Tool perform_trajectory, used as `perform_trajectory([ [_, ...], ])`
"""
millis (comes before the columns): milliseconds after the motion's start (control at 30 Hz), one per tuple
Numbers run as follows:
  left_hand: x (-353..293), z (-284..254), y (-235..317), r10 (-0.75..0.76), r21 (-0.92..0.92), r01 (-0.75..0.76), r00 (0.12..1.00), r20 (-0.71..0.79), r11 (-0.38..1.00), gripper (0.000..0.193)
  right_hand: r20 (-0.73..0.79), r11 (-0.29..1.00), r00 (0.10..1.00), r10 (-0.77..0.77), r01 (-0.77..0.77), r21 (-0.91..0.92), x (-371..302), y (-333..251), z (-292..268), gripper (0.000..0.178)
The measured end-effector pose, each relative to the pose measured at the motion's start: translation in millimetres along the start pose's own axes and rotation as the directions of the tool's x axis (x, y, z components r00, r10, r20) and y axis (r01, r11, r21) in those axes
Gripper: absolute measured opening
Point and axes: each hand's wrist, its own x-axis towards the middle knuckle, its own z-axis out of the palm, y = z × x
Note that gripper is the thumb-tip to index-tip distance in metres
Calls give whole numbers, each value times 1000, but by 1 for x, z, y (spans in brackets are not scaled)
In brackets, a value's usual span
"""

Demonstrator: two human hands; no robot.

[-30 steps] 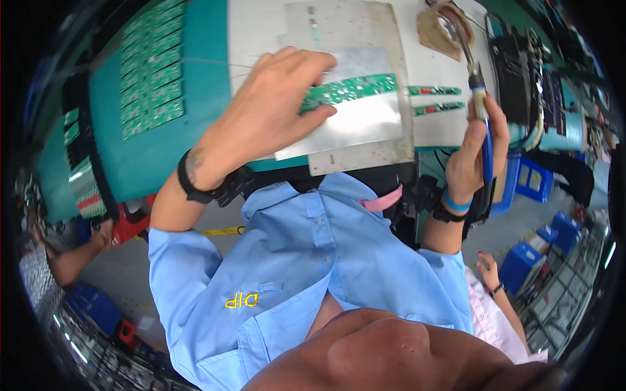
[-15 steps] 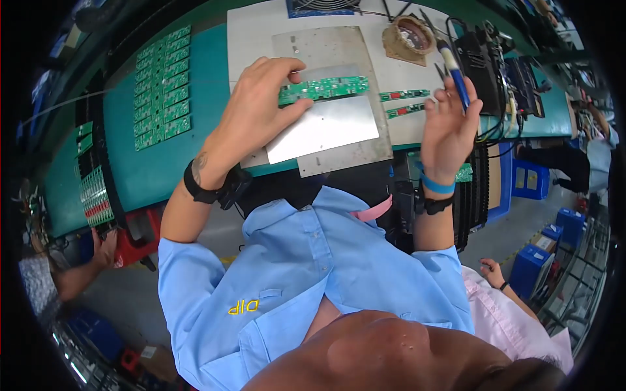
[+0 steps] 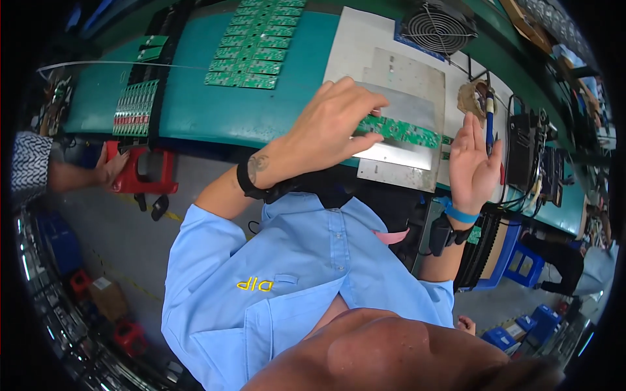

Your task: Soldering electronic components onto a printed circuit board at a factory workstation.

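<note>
A long green circuit board (image 3: 417, 133) is pinched at its left end between the thumb and fingers of my left hand (image 3: 332, 124). It lies over a shiny metal sheet (image 3: 409, 155) on a grey plate (image 3: 424, 182). My right hand (image 3: 473, 171) is open beside the plate, palm showing and fingers stretched. A blue-and-white pen-shaped tool, which looks like a soldering iron (image 3: 490, 120), stands out behind the gap between its fingers and thumb; whether they touch I cannot tell. Two narrow boards (image 3: 446, 140) are partly hidden by the right hand.
Joined green boards (image 3: 251, 49) lie on the teal mat (image 3: 189, 45). A rack (image 3: 140, 107) of boards stands further left, near another person's hand (image 3: 111, 166) and a red stool (image 3: 147, 173). At the back are a fan (image 3: 438, 29) and a brown holder (image 3: 471, 98); black equipment (image 3: 521, 150) stands right.
The view has shifted, so the bench appears further right and lower. My right hand's fingers have straightened, with the tool now farther behind them. My left hand still holds the circuit board.
</note>
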Motion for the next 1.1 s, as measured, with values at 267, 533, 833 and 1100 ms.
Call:
perform_trajectory([
  [267,-15,2,12,51,-29,-51,999,-15,998,54,196,396,980,27,169,-902,-54,39,23,37],
  [533,-39,-36,5,-32,46,37,994,-104,998,65,134,519,981,-141,189,-833,-82,28,0,26],
  [833,-47,-46,-40,-243,244,276,957,-156,930,49,-24,660,906,-422,289,-693,-109,25,-27,31],
  [1100,-47,-16,-64,-329,121,341,938,-109,932,25,-32,704,763,-645,578,-413,-110,17,-38,24],
])
